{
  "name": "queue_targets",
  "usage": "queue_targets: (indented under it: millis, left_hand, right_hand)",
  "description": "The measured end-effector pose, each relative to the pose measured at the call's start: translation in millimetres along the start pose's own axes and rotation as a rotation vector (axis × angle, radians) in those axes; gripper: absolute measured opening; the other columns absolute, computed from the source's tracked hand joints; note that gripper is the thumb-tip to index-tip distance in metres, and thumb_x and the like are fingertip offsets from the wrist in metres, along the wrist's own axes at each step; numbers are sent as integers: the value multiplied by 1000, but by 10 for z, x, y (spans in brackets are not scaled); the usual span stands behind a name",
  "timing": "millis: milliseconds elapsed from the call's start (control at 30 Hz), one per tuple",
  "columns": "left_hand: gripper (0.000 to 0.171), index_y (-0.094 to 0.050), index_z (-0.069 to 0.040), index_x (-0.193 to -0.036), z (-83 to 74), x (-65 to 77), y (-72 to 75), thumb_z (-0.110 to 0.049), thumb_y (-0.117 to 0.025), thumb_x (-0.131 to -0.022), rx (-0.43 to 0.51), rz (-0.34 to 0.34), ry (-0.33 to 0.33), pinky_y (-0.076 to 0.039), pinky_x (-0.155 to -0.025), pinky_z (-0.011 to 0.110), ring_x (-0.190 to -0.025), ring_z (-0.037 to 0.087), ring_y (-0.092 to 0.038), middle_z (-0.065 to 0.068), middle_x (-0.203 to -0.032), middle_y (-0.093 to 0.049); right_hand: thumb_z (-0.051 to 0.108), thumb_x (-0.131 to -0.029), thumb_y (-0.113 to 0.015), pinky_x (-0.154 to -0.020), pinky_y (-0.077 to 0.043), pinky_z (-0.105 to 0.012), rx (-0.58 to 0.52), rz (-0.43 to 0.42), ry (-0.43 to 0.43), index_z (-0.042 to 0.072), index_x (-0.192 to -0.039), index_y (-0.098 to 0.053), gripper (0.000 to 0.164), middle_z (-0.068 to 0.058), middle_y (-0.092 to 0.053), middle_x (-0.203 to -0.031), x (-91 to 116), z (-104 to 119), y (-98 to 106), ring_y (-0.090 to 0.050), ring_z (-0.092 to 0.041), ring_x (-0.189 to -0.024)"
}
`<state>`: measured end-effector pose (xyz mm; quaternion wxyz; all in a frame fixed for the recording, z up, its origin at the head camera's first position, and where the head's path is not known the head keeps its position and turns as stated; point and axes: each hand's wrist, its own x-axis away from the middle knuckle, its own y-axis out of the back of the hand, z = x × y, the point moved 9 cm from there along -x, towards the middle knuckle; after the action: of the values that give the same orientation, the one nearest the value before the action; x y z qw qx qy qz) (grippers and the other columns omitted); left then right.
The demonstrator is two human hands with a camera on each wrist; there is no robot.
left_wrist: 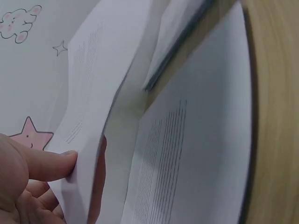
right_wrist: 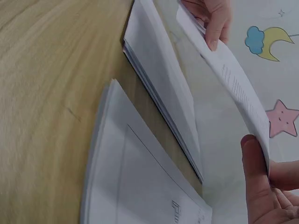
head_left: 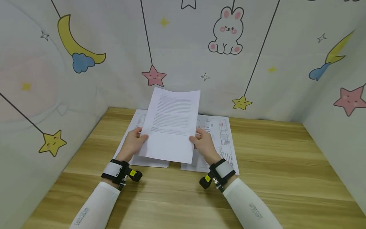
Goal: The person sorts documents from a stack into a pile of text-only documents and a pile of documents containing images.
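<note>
Both hands hold up a printed sheet of paper [head_left: 171, 125], tilted toward the head camera; whether it is one sheet or more I cannot tell. My left hand [head_left: 132, 143] pinches its left edge, thumb in front and fingers behind. On the opposite edge my right hand [head_left: 204, 143] pinches the same way. Beneath it, on the left, lies a stack of text pages [head_left: 154, 163], partly hidden by the raised sheet. A second stack, of pages with technical drawings [head_left: 226, 143], lies to the right. The left wrist view shows the lifted paper [left_wrist: 93, 84] apart from the text stack [left_wrist: 201, 107].
A wood-grain table [head_left: 280, 165] carries both stacks, with a narrow gap between them. Behind it hangs a white curtain [head_left: 183, 57] printed with stars, a moon and a rabbit. Each wrist wears a strap with a small black camera [head_left: 206, 182].
</note>
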<state>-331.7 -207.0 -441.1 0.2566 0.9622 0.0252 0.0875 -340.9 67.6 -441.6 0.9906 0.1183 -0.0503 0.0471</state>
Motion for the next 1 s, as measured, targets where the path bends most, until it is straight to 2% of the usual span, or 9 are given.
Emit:
queue_targets:
  millis: [133, 333, 500, 600, 700, 767, 867, 1000]
  left_hand:
    - [50, -38, 2, -148, 127, -14, 158, -18, -47, -103, -91, -8, 4, -50, -92, 43, -117, 34, -57, 28, -136, -54]
    - [53, -32, 9, -149, 308, 7, 307, -15, -45, -103, -103, -12, 46, -48, -97, 49, -121, 38, -53, 32, -140, -48]
    - [54, -28, 12, -149, 392, 13, 410, -12, -41, -103, -126, -11, 65, -44, -104, 55, -128, 43, -48, 35, -145, -42]
    - [54, -26, 12, -150, 399, 7, 479, -12, -39, -103, -141, -8, 58, -40, -108, 58, -131, 45, -45, 35, -148, -38]
    - [52, -28, 12, -149, 436, 8, 535, -10, -38, -102, -153, -3, 63, -41, -106, 59, -129, 45, -46, 35, -147, -39]
    - [52, -30, 12, -148, 479, 8, 563, -9, -39, -102, -160, -1, 71, -41, -106, 58, -127, 44, -47, 35, -146, -41]
    - [48, -35, 13, -144, 529, 8, 587, -8, -40, -100, -186, -7, 67, -41, -103, 58, -124, 44, -48, 35, -142, -43]
    - [45, -38, 15, -139, 587, 5, 588, -7, -43, -100, -254, -26, 70, -42, -101, 58, -121, 45, -49, 37, -139, -45]
  right_hand:
    - [11, -96, -62, -62, -55, -25, 51, 4, 11, 4, -142, -52, 47, -19, -73, -110, -51, -25, -238, -67, -13, -75]
    - [13, -98, -59, -50, -42, -21, 194, 40, 47, 5, -141, -53, 44, -15, -73, -96, -91, -56, -576, -55, -12, -55]
    - [1, -95, -49, -54, -40, -22, 345, 82, 156, 2, -127, -58, 34, -16, -69, -97, -96, 10, -815, -53, -15, -65]
    - [-2, -93, -49, -54, -40, -23, 366, 85, 182, 2, -124, -58, 32, -15, -67, -94, -99, 27, -901, -54, -17, -67]
    - [0, -93, -53, -50, -40, -21, 348, 87, 175, 0, -109, -60, 17, -9, -63, -82, -102, 12, -957, -55, -14, -58]
    - [0, -93, -56, -47, -39, -20, 352, 87, 176, 1, -91, -57, 3, -5, -55, -72, -106, 4, -989, -53, -11, -51]
    - [0, -92, -57, -45, -36, -18, 377, 73, 187, 6, -74, -47, 22, 1, -45, -64, -104, 6, -1014, -51, -9, -47]
    - [0, -91, -60, -46, -33, -19, 425, 51, 202, 8, -68, -44, 30, 2, -40, -61, -97, 14, -1017, -47, -10, -51]
